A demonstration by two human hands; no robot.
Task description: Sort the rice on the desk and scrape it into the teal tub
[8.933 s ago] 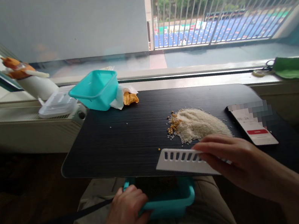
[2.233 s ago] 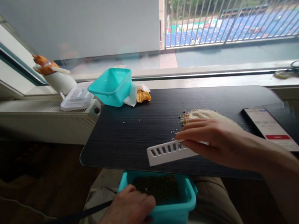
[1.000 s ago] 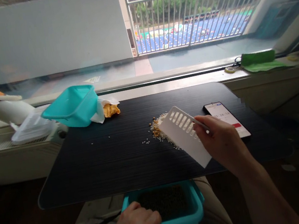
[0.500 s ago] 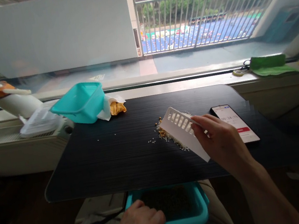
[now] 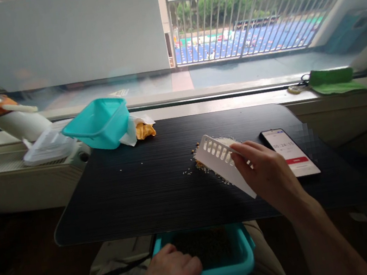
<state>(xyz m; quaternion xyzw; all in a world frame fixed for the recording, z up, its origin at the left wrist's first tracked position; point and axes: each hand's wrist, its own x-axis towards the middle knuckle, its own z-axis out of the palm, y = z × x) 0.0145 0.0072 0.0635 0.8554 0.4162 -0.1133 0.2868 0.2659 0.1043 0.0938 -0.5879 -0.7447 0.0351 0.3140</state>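
phone (image 5: 291,147) lies face up at right of the dark worktop (image 5: 127,203), screen lit: digits read 00:24:15; red bar below, its wording too small to read. blurred squares cover a patch just beyond the phone's right edge.

lower teal tub (image 5: 223,271) is at the person's lap, by the worktop's nr edge, w/ dark grains (image 5: 204,249) inside, too dim to name. left hand (image 5: 176,272) is at the tub's left side, its grip clamped on the nr-left rim, fingers over the edge, thumb mostly hidden. upper teal tub (image 5: 109,138) stands at the worktop's far left corner, inner walls showing; just beside it, a white wrapper (image 5: 130,138) & a crumpled orange piece (image 5: 145,130). clear plastic lid (image 5: 49,145) rests left of that, on the radiator (image 5: 8,185).

white slotted scraper (image 5: 222,164) is right of the worktop's middle, in front of the rice pile (image 5: 228,140). long axis runs diag., far left to nr right; slotted edge up, plain edge down & toward the person. can't tell if the plain edge touches the worktop. right hand (image 5: 268,168) has its grip clamped on the slotted edge, btwn thumb & fingers. yellow kernels (image 5: 198,165) sit at the pile's left end; a few loose grains lie further left.
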